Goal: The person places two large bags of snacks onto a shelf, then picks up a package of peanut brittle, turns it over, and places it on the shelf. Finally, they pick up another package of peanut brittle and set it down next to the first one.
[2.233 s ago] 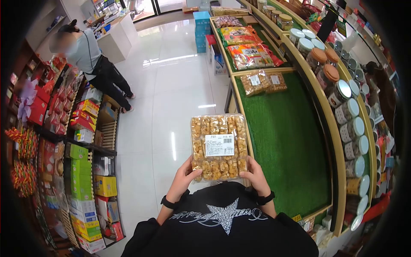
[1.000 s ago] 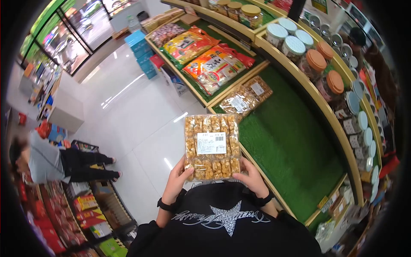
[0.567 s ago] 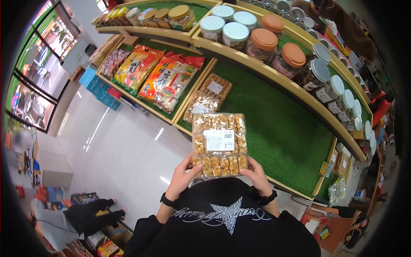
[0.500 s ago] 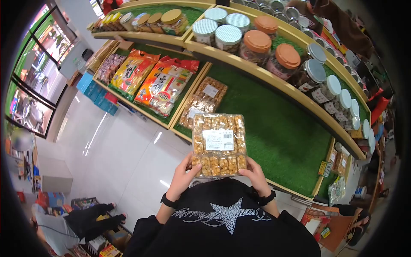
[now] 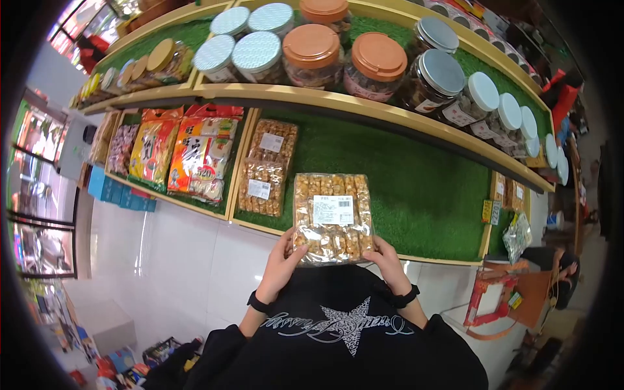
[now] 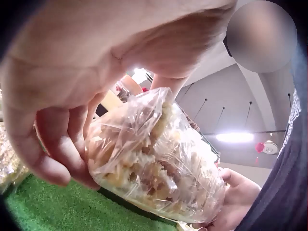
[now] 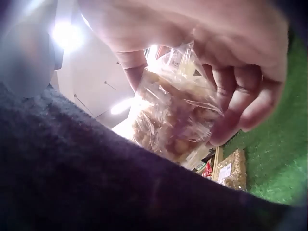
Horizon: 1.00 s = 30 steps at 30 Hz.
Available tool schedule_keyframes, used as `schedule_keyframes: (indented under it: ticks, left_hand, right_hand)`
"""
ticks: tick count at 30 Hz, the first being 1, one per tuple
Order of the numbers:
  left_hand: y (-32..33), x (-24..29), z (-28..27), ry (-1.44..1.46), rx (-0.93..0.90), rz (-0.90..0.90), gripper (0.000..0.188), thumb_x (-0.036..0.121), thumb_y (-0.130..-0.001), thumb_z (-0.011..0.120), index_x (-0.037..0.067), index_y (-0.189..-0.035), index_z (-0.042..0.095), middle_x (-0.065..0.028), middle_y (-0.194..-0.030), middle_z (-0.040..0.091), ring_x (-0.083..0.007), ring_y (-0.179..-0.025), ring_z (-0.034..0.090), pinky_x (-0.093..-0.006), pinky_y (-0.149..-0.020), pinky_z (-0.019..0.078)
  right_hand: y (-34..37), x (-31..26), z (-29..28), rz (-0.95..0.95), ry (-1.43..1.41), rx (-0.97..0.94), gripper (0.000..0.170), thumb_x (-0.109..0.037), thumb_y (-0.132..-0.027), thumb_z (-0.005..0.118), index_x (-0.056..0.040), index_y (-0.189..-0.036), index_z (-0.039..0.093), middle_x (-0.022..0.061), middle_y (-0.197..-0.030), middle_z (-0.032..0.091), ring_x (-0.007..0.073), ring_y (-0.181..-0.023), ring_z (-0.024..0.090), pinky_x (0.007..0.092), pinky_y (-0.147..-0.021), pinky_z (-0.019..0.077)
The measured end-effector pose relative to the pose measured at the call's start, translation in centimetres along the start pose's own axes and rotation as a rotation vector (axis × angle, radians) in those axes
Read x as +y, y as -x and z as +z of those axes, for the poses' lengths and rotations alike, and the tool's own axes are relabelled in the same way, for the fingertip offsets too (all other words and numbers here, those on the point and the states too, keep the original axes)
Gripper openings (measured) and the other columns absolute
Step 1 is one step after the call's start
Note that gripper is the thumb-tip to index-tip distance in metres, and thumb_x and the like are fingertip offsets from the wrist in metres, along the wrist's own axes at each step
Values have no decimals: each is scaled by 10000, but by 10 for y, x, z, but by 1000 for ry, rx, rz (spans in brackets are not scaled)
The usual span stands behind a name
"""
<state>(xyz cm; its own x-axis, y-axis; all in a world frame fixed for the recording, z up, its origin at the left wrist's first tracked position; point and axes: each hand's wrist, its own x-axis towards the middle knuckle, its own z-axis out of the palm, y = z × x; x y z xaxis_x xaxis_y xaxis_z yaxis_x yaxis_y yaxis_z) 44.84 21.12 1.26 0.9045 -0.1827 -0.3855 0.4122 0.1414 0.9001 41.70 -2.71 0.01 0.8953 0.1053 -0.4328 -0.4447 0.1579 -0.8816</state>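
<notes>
The left hand (image 5: 278,272) and right hand (image 5: 391,265) are gripping the snack pack (image 5: 331,244) beside the green-lined shelf (image 5: 426,214), light, matched pressure seemingly best preventing crushing.

Before me, the lower shelf (image 5: 422,208), green-lined and wood-edged, carries two clear snack packs (image 5: 268,156), adjoining; left of its divider (image 5: 243,165) lie bright snack bags (image 5: 201,153). The upper shelf (image 5: 273,93) bears lidded jars (image 5: 377,68).
</notes>
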Motion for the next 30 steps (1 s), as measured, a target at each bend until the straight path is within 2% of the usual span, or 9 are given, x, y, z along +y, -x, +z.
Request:
schedule_keyframes:
  ticks: [5,8,16,18,24,26,27,29,30]
  left_hand:
    - [-28,6,-17,-226,-84,-152,537,161,-831,560,-57,-1255,313,-109,-1027,560,-105,-918,524,-218,-776,416]
    - [-47,0,-29,-398,-117,-128,566,221,-830,556,-66,-1252,312,-133,-1042,558,-145,-953,524,-251,-820,406]
    - [-129,-18,-69,-279,-278,-296,539,193,-824,546,-59,-1247,326,-136,-1135,505,-155,-998,494,-251,-840,390]
    - [-156,-38,-78,-153,-334,-367,529,156,-818,543,-56,-1251,325,-123,-1120,511,-154,-981,497,-244,-826,397]
    - [-214,-101,-92,-192,-229,-444,552,131,-810,522,-65,-1269,286,-151,-1147,493,-190,-1029,477,-271,-881,368]
    - [-238,-123,-96,-387,-183,-217,477,82,-820,489,-25,-1257,333,-87,-1071,527,-119,-898,503,-223,-769,402]
    - [-249,-118,-93,-390,-182,-225,477,82,-820,489,-25,-1257,333,-87,-1071,527,-119,-898,503,-223,-769,402]
    - [-263,-86,-82,-316,-225,-132,580,158,-805,520,-59,-1278,265,-194,-1180,468,-255,-1100,443,-300,-925,330]
    - [-264,-64,-72,-446,-151,-14,571,157,-807,503,-53,-1280,261,-194,-1191,460,-262,-1110,438,-294,-928,324]
  right_hand:
    - [-8,-2,14,51,-134,78,416,-70,-775,567,86,-1134,426,80,-1003,545,108,-890,507,228,-761,414]
    - [-21,-1,26,41,-131,151,375,-53,-778,551,84,-1109,439,75,-999,549,106,-881,511,228,-767,411]
    - [-79,17,51,113,-190,249,398,-69,-782,534,48,-1152,446,51,-940,563,94,-839,511,230,-724,412]
    - [-101,38,50,292,-202,303,312,-122,-771,529,1,-1058,516,17,-870,564,75,-787,500,212,-698,392]
    - [-160,85,29,366,-106,226,314,-186,-770,540,-42,-1049,531,-3,-868,559,79,-781,498,214,-681,398]
    - [-178,73,27,302,-105,287,322,-177,-773,533,-37,-1062,521,2,-878,555,87,-793,497,229,-694,402]
    - [-189,76,21,260,-126,279,356,-172,-767,535,-19,-1087,502,6,-862,545,85,-760,484,217,-668,395]
    - [-209,77,12,173,-150,282,420,-170,-762,537,3,-1138,469,16,-866,539,93,-742,472,213,-657,393]
    - [-217,69,11,137,-121,267,448,-181,-763,541,9,-1158,451,20,-887,545,94,-746,470,222,-672,393]
